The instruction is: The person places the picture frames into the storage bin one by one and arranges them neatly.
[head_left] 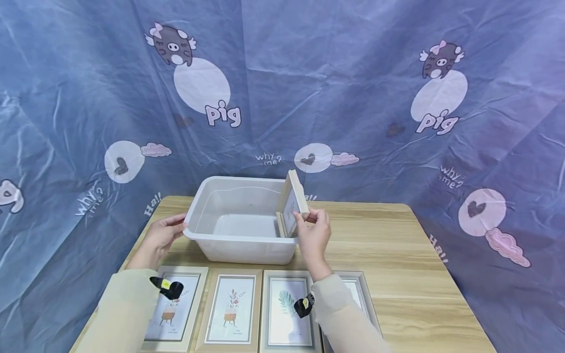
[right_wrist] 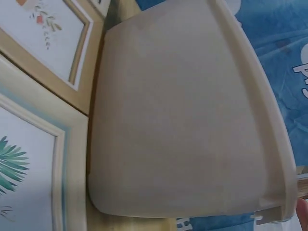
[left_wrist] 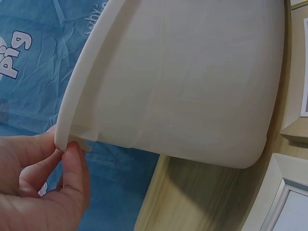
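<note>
A white plastic tub (head_left: 247, 249) stands near the back of the table. My left hand (head_left: 161, 234) pinches its left rim between thumb and fingers, seen closely in the left wrist view with the tub wall (left_wrist: 192, 86). My right hand (head_left: 315, 235) holds a pale-edged picture frame (head_left: 300, 193) by its near edge. That frame stands tilted in the tub's right end, its top above the rim. Beside it inside the tub shows the edge of another frame (head_left: 280, 224). In the right wrist view, only a fingertip appears at the right border, by the tub rim (right_wrist: 281, 144).
A row of picture frames lies in front of the tub: a cream one (head_left: 200, 304), a wood-toned one (head_left: 256, 306), a pale one with a green leaf print (head_left: 266, 318) and a grey one (head_left: 369, 299) partly under my right sleeve. Blue printed cloth (head_left: 282, 98) hangs behind the wooden table (head_left: 388, 245).
</note>
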A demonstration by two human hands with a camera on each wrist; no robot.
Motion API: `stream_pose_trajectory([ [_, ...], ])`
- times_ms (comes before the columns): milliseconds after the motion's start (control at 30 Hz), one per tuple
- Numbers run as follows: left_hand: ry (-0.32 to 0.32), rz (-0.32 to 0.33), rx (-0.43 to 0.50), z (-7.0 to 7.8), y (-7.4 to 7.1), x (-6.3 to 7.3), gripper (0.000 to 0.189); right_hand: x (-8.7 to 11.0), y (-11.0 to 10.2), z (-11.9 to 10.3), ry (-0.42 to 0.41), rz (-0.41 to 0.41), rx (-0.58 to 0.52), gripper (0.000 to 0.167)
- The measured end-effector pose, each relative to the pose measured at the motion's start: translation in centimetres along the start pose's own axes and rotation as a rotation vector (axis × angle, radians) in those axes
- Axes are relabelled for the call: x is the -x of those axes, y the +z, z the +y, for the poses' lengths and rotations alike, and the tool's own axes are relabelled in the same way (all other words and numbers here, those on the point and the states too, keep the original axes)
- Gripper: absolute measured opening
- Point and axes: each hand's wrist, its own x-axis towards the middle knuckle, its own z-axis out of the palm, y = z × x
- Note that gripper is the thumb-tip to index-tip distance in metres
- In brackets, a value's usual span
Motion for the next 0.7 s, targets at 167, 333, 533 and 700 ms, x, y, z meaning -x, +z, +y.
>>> stream_pose_trajectory([
  [167,0.006,0.01,-0.008,0.0,0.0,0.0,0.053,0.5,0.2,0.2,-0.031,-0.023,0.035,0.035],
  [333,0.01,0.017,-0.019,-0.1,-0.1,0.0,0.052,0.8,0.4,0.1,-0.031,-0.022,0.113,0.034],
  [533,0.007,0.025,-0.041,-0.1,-0.1,-0.1,0.051,1.2,0.8,0.5,-0.032,0.011,0.231,0.035],
  [700,0.009,0.024,-0.053,0.0,0.0,-0.1,0.05,1.4,0.8,0.9,-0.056,0.035,0.254,0.037],
])
